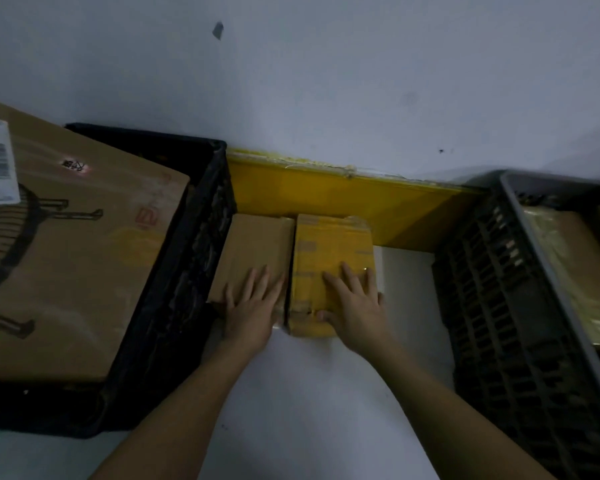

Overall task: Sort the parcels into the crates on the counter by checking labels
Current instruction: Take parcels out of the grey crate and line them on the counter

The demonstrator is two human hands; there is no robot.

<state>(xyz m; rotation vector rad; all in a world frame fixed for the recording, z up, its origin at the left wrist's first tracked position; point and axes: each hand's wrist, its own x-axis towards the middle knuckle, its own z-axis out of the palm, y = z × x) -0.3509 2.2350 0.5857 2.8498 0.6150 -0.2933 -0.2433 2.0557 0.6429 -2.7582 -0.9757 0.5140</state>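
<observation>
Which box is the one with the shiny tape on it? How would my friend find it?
Look between the black crate and the grey crate, where two small parcels sit side by side. The taped parcel is the right one, under the right hand. It is yellow; its neighbour, the brown parcel, is plain.

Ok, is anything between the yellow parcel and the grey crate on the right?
Nothing visible. The right hand rests flat on the yellow parcel, and only bare white counter lies between it and the grey crate. The parcel must clear the crate's tall near wall, though.
</observation>
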